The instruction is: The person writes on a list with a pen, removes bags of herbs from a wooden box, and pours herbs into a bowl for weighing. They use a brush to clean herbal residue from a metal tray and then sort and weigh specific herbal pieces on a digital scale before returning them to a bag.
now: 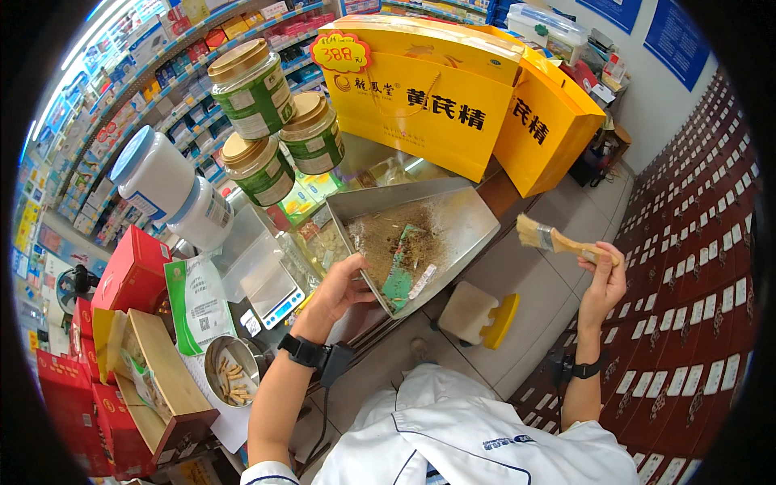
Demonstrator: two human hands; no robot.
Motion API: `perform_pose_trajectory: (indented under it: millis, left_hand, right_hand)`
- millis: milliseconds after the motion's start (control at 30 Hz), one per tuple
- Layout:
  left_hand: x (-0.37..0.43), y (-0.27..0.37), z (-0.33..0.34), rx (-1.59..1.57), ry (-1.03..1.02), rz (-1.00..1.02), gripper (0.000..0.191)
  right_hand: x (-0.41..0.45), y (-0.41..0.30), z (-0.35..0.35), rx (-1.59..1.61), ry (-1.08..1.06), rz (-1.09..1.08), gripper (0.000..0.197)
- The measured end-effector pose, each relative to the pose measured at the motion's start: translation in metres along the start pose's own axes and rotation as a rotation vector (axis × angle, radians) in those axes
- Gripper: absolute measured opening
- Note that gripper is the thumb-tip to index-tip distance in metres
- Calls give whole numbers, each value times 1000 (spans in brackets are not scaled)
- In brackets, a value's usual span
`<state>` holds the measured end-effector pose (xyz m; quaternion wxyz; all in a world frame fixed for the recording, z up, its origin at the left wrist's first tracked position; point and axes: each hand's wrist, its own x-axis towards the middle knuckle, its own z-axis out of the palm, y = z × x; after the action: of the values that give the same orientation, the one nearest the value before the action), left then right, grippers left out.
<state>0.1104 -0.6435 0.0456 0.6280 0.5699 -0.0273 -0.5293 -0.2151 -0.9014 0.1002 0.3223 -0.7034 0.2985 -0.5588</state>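
Note:
My left hand (pixel 343 287) grips the near left rim of a metal dustpan-like tray (pixel 467 227), thumb over the edge. The tray rests at a tilt over the counter edge. Brown powder and crumbs (pixel 424 242) cover much of its floor, along with a torn green plastic piece (pixel 398 276) and a white paper strip (pixel 422 282). Off to the right, my right hand (pixel 601 280) holds a flat bristle brush (pixel 564 242) by its wooden handle. The brush's pale bristles point left toward the tray, and it is in the air, apart from it.
Left of the tray are a digital scale (pixel 280 303), a steel bowl (pixel 212 364) of dried pieces, and a wooden drawer (pixel 163 388). Behind stand green-labelled jars (pixel 254 97) and yellow gift bags (pixel 418 91). A stool (pixel 467 312) is on the floor; a drawer cabinet (pixel 679 291) lines the right.

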Motion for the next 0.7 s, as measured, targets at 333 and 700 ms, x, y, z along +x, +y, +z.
perform_pose_trajectory:
  millis: [333,700]
  left_hand:
    - [78,44,-34,153,85,51,34]
    - [129,77,-68,352,57,74,50]
  right_hand:
    - [13,52,31,229,-438,127,34]
    - [-19,52,112,580,-809,264,35]
